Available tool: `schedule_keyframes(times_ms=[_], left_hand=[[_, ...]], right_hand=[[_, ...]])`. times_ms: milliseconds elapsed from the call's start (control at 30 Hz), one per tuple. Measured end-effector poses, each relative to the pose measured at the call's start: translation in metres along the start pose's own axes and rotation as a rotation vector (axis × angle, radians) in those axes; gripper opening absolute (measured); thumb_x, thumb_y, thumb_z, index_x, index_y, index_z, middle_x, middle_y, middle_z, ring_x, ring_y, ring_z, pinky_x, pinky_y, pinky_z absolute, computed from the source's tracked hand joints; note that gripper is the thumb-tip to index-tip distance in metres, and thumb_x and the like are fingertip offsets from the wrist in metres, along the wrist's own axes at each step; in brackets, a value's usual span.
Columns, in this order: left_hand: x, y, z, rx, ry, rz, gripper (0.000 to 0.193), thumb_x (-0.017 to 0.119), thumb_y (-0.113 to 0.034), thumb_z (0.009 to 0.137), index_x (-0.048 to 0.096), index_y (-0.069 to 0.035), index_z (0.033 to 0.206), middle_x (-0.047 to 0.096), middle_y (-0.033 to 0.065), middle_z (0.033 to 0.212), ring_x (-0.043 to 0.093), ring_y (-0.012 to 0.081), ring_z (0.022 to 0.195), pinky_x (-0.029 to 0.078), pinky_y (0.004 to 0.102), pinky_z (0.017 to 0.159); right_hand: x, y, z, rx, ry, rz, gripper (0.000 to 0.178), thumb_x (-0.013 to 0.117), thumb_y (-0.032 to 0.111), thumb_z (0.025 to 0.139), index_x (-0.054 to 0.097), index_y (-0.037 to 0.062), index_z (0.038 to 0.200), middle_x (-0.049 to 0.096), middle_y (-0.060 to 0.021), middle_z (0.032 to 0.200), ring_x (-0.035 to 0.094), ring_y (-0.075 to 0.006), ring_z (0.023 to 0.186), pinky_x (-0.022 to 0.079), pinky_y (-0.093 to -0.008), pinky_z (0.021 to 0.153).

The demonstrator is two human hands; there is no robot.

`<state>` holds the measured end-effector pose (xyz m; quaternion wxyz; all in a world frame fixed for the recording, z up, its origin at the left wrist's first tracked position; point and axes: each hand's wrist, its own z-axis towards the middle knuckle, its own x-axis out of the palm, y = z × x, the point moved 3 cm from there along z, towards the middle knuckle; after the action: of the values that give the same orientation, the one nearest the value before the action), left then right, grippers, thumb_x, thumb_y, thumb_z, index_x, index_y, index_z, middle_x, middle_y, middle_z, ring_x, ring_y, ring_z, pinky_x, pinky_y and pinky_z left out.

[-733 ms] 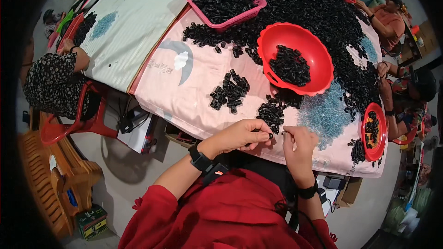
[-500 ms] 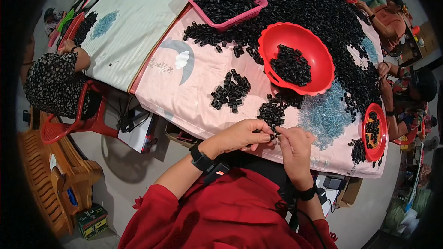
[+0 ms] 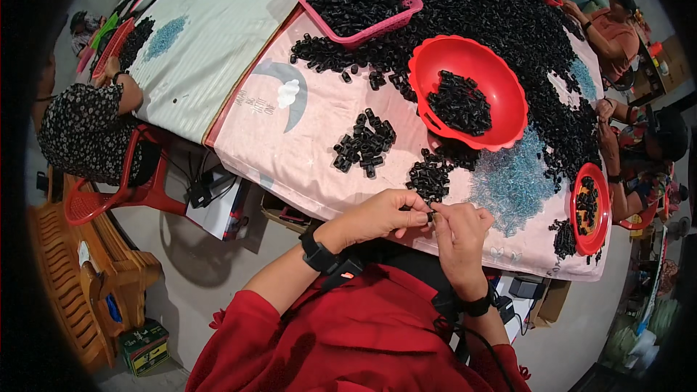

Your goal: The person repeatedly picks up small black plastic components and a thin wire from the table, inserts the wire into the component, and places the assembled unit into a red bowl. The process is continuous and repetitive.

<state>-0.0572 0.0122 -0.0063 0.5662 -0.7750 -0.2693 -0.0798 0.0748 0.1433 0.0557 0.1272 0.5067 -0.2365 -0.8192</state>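
Observation:
My left hand (image 3: 393, 215) pinches a small black plastic piece (image 3: 429, 215) at the table's near edge. My right hand (image 3: 462, 236) meets it there, thumb and forefinger closed against the same spot; whether they grip something of their own is too small to see. Just beyond my fingers lies a little heap of black plastic pieces (image 3: 428, 180). Farther left is a loose group of similar black pieces (image 3: 365, 144). Right of my hands spreads a pile of fine, shiny bluish bits (image 3: 512, 185), too thin to name.
A red scalloped bowl (image 3: 497, 72) and a pink basket (image 3: 398, 23) hold black pieces. Behind them a broad black heap (image 3: 465, 0) covers the table. An oval red tray (image 3: 602, 207) stands at right. Co-workers sit on both sides; a red chair (image 3: 120, 196) is at left.
My fingertips have drawn closer together around the small piece, the right hand shifting slightly left. The piles and containers stay where they were.

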Motion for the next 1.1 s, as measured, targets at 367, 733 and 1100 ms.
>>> schedule_keyframes(times_ms=[367,733,1100], left_hand=[[0.019,0.012,-0.008,0.099,-0.065,-0.097,0.024,0.074,-0.026,0.106,0.074,-0.005,0.118,0.074,-0.0012,0.098,0.053,0.0014,0.068,0.040,0.0185,0.057],[0.031,0.008,-0.018,0.028,-0.091,-0.160,0.019,0.074,-0.030,0.104,0.075,-0.011,0.104,0.067,-0.0070,0.086,0.055,-0.0003,0.074,0.037,0.0176,0.057],[0.038,0.006,-0.023,0.025,-0.081,-0.273,0.017,0.075,-0.029,0.104,0.074,-0.012,0.103,0.067,-0.0081,0.087,0.047,-0.0018,0.066,0.034,0.0168,0.055]], right_hand=[[-0.012,0.003,-0.008,0.122,0.049,0.113,0.019,0.072,0.005,0.095,0.074,0.0062,0.114,0.066,-0.0062,0.092,0.063,-0.0245,0.086,0.035,-0.0426,0.091],[-0.033,0.039,-0.002,-0.075,0.101,-0.198,0.046,0.084,0.011,0.083,0.066,0.0043,0.125,0.063,-0.0076,0.099,0.062,-0.0260,0.094,0.034,-0.0444,0.097],[-0.029,0.038,-0.006,-0.168,0.060,-0.229,0.050,0.088,0.019,0.080,0.068,0.0059,0.123,0.064,-0.0024,0.095,0.062,-0.0217,0.088,0.034,-0.0450,0.093]])
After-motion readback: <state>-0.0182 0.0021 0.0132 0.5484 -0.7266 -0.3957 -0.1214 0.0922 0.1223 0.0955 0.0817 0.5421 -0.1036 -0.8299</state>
